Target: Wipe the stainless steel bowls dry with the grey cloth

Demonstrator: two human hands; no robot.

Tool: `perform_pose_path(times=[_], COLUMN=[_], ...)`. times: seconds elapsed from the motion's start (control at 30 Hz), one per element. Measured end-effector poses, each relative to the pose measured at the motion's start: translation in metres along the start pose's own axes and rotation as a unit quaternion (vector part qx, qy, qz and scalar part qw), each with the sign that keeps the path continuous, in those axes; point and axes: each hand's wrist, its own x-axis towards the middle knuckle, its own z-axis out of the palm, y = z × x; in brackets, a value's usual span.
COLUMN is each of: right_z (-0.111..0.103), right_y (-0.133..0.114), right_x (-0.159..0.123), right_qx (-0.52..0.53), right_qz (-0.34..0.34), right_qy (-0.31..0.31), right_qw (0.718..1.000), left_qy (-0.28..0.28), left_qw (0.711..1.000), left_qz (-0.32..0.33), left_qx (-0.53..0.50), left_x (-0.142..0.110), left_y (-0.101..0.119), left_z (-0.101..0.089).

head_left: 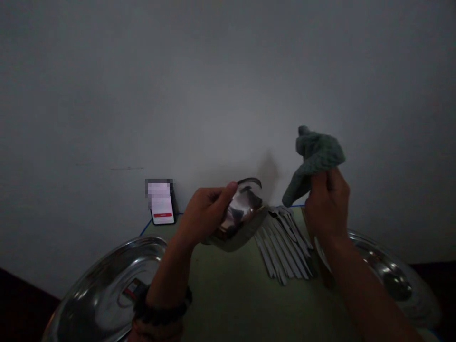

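Note:
My left hand [204, 211] grips a small shiny steel bowl [242, 218] by its rim, tilted so its inside faces right, held above the table. My right hand [326, 204] is closed around a bunched grey-green cloth [315, 159], raised to the right of the bowl and apart from it. A dark beaded band sits on my left wrist.
A row of several steel spoons [285, 244] lies on the pale green table [228, 294] between my hands. A large steel plate [107, 289] is at the left, another steel plate [392, 275] at the right. A lit phone [162, 204] leans against the grey wall behind.

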Motion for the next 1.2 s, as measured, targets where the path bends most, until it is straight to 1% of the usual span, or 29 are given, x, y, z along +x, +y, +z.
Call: perform_pose_path(times=[0.03, 0.07, 0.1, 0.13, 0.17, 0.27, 0.33, 0.43, 0.53, 0.6, 0.63, 0.7, 0.77, 0.83, 0.87, 0.9, 0.93, 1.0, 1.07, 1.1, 1.13, 1.2], right_z=[0.003, 0.006, 0.01, 0.014, 0.017, 0.016, 0.011, 0.002, -0.001, 0.001, 0.003, 0.008, 0.015, 0.023, 0.027, 0.031, 0.034, 0.04, 0.045, 0.048, 0.049, 0.051], right_y=[-0.004, -0.007, -0.009, -0.01, -0.011, -0.011, -0.012, -0.012, -0.008, 0.0, 0.005, 0.016, 0.025, 0.031, 0.032, 0.032, 0.031, 0.028, 0.025, 0.024, 0.024, 0.022], right_x=[-0.003, -0.007, -0.01, -0.013, -0.015, -0.014, -0.009, -0.002, 0.002, 0.002, 0.002, 0.0, -0.003, -0.008, -0.011, -0.015, -0.019, -0.026, -0.033, -0.035, -0.036, -0.037], right_qx=[0.011, 0.022, 0.032, 0.038, 0.04, 0.041, 0.051, 0.085, 0.112, 0.133, 0.149, 0.191, 0.24, 0.283, 0.295, 0.299, 0.295, 0.266, 0.232, 0.22, 0.212, 0.206], right_qz=[-0.019, -0.031, -0.035, -0.032, -0.021, 0.039, 0.077, 0.11, 0.127, 0.142, 0.157, 0.207, 0.276, 0.34, 0.358, 0.365, 0.363, 0.338, 0.3, 0.284, 0.271, 0.261], right_qy=[-0.068, -0.144, -0.208, -0.249, -0.271, -0.282, -0.295, -0.313, -0.303, -0.279, -0.262, -0.217, -0.171, -0.126, -0.108, -0.09, -0.072, -0.038, -0.02, -0.015, -0.013, -0.013], right_qw=[0.997, 0.989, 0.977, 0.967, 0.962, 0.958, 0.951, 0.94, 0.938, 0.94, 0.94, 0.934, 0.915, 0.888, 0.879, 0.877, 0.881, 0.902, 0.925, 0.933, 0.939, 0.943], left_qy=[-0.017, -0.033, -0.049, -0.062, -0.076, -0.111, -0.127, -0.134, -0.122, -0.093, -0.063, 0.02, 0.104, 0.165, 0.189, 0.213, 0.241, 0.3, 0.352, 0.367, 0.369, 0.352], left_qw=[1.0, 0.999, 0.998, 0.997, 0.996, 0.993, 0.991, 0.986, 0.982, 0.976, 0.973, 0.959, 0.932, 0.894, 0.872, 0.849, 0.826, 0.783, 0.758, 0.755, 0.757, 0.767], left_qz=[0.016, 0.029, 0.039, 0.047, 0.052, 0.044, 0.041, 0.046, 0.024, -0.006, -0.023, -0.054, -0.078, -0.094, -0.097, -0.098, -0.099, -0.098, -0.086, -0.075, -0.06, -0.035], left_qx=[-0.005, -0.014, -0.019, -0.018, -0.012, -0.006, -0.031, -0.085, -0.143, -0.194, -0.223, -0.279, -0.338, -0.407, -0.441, -0.473, -0.501, -0.535, -0.542, -0.538, -0.535, -0.535], left_x=[-0.001, -0.002, -0.004, -0.005, -0.006, -0.008, -0.01, -0.012, -0.01, -0.007, -0.005, 0.0, 0.006, 0.012, 0.014, 0.017, 0.019, 0.021, 0.022, 0.022, 0.021, 0.02], left_y=[0.001, 0.002, 0.003, 0.004, 0.005, 0.008, 0.009, 0.008, 0.002, -0.004, -0.007, -0.011, -0.015, -0.017, -0.017, -0.017, -0.017, -0.015, -0.013, -0.012, -0.01, -0.006], left_z=[0.0, 0.0, -0.001, -0.003, -0.005, -0.01, -0.011, -0.009, -0.005, -0.004, -0.003, 0.0, 0.004, 0.01, 0.014, 0.018, 0.023, 0.032, 0.04, 0.043, 0.045, 0.049])
